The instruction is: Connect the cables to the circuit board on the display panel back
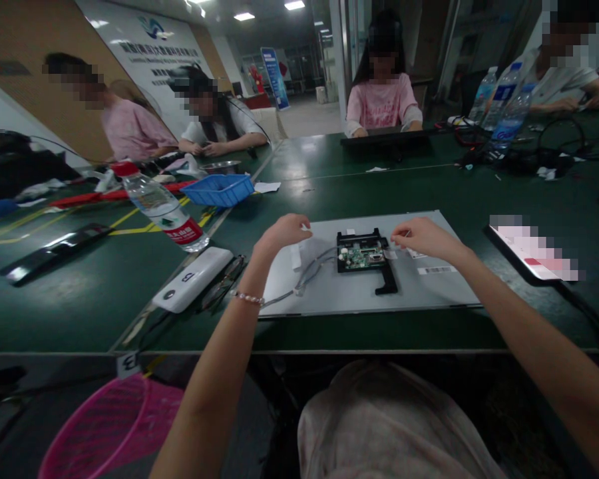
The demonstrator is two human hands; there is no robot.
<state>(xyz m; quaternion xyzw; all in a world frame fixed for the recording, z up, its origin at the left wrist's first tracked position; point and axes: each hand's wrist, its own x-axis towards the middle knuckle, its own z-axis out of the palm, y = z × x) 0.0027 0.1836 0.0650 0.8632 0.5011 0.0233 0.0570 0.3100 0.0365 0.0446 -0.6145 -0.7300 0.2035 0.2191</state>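
Forearms (209, 372) cross the front edge of the counter (459, 179); open counter separates the grey panel (329, 293) from the phone (532, 256), right of the right hand (416, 234). Black-framed circuit board (362, 257) lies on the panel, between and slightly nearer than the 2 hands — right fingertips pressed together, left hand (290, 229) curled, its grip unclear. Bottle (167, 209), white device (194, 279) and eyeglasses (224, 285) crowd the left.

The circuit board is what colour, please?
The circuit board is mostly green, best seen in the head view.
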